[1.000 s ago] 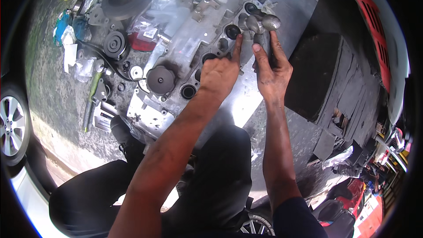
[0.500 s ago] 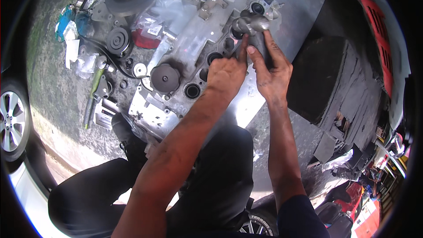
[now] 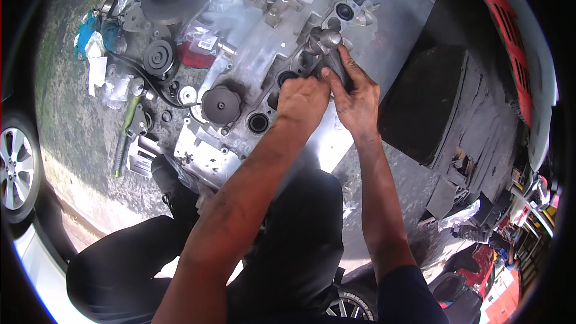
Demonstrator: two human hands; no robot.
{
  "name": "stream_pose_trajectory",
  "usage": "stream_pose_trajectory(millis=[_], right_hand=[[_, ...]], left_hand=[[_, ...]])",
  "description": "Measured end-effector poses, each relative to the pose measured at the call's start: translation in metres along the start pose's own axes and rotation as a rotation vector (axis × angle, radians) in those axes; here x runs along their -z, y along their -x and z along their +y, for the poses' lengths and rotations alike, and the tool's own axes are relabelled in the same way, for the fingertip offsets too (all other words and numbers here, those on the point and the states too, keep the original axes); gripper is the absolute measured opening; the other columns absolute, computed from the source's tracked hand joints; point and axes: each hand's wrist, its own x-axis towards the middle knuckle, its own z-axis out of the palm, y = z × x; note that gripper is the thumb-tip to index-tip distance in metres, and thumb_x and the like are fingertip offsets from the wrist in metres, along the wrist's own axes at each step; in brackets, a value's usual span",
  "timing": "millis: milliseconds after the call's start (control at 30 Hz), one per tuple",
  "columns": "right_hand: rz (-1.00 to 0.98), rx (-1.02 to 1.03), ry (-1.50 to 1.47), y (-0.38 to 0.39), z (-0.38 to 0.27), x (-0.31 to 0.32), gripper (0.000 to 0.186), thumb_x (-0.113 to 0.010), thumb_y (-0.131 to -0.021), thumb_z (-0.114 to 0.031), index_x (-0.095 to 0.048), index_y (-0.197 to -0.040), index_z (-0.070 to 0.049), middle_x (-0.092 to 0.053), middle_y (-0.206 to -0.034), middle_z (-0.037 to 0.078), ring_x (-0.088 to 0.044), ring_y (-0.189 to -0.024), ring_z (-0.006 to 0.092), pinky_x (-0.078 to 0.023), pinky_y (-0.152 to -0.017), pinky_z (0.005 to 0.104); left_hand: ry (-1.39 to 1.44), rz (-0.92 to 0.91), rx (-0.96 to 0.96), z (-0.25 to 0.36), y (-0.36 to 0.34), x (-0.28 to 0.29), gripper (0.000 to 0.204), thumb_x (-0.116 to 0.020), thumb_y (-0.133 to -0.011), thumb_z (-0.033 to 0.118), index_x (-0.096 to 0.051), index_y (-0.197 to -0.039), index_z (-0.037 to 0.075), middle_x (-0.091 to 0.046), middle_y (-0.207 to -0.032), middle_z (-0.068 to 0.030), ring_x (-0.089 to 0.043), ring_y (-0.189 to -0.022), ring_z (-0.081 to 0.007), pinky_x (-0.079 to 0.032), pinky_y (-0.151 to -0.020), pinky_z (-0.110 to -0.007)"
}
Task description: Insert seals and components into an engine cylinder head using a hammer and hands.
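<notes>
A silver metal engine cover (image 3: 252,42) with dark round rubber-rimmed openings (image 3: 258,122) lies on a metal sheet. My right hand (image 3: 354,99) grips a grey metal piece (image 3: 330,38) with rounded lobes, thumb and fingers along its lower part, over the cover's right-hand row of openings. My left hand (image 3: 302,101) is at the cover just left of that piece, knuckles up and fingers curled; its fingertips are hidden, so I cannot tell what they hold. A black round cap (image 3: 221,105) sits left of my left hand.
Pulleys (image 3: 159,57), bagged parts, a belt and a green-handled tool (image 3: 128,132) lie on the concrete at left. A car wheel (image 3: 15,171) is at the left edge, a dark mat (image 3: 423,108) at right, a red vented panel (image 3: 510,42) beyond it. My legs are below.
My right hand and the metal piece have moved left, closer to my left hand. My left index finger, extended earlier, is now bent or tucked out of sight.
</notes>
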Motion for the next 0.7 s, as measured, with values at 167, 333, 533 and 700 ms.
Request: stream_pose_trajectory(millis=[167,333,533,700], right_hand=[[-0.013,-0.133,-0.080,-0.003,-0.021,0.008,0.054,-0.083,-0.093,-0.019,-0.066,-0.141,-0.001,-0.075,-0.124,0.024,-0.075,-0.114,0.0295,-0.058,-0.096,0.0379],[-0.116,-0.046,0.148,-0.008,-0.007,0.002,0.055,-0.082,-0.094,-0.021,-0.065,-0.142,-0.002,-0.075,-0.125,0.021,-0.074,-0.115,0.0293,-0.057,-0.099,0.0379],[0.055,-0.263,-0.142,0.004,-0.014,0.018,0.057,-0.082,-0.095,-0.020,-0.063,-0.145,-0.002,-0.078,-0.111,0.015,-0.071,-0.087,0.0188,-0.057,-0.077,0.0334],[0.121,-0.343,-0.188,-0.001,-0.015,0.019,0.058,-0.082,-0.095,-0.018,-0.062,-0.147,-0.003,-0.078,-0.098,0.010,-0.060,-0.062,0.0069,-0.052,-0.057,0.0262]], left_hand=[[0.003,0.051,0.109,0.001,0.004,-0.001,0.068,-0.055,-0.099,0.015,-0.034,-0.163,0.003,-0.080,-0.094,-0.0155,-0.080,-0.084,-0.0292,-0.062,-0.076,-0.043],[0.003,0.063,0.106,0.000,-0.001,-0.008,0.085,-0.058,-0.097,0.014,-0.011,-0.167,0.004,-0.080,-0.091,-0.0149,-0.080,-0.083,-0.0288,-0.062,-0.078,-0.042],[-0.009,0.020,0.135,0.008,0.001,0.007,0.094,-0.059,-0.095,0.011,-0.002,-0.170,0.005,-0.080,-0.091,-0.0164,-0.080,-0.082,-0.0292,-0.062,-0.077,-0.042],[0.013,0.073,0.113,0.004,0.005,0.012,0.088,-0.057,-0.098,0.016,-0.008,-0.171,0.012,-0.079,-0.096,-0.0200,-0.078,-0.081,-0.0354,-0.062,-0.078,-0.047]])
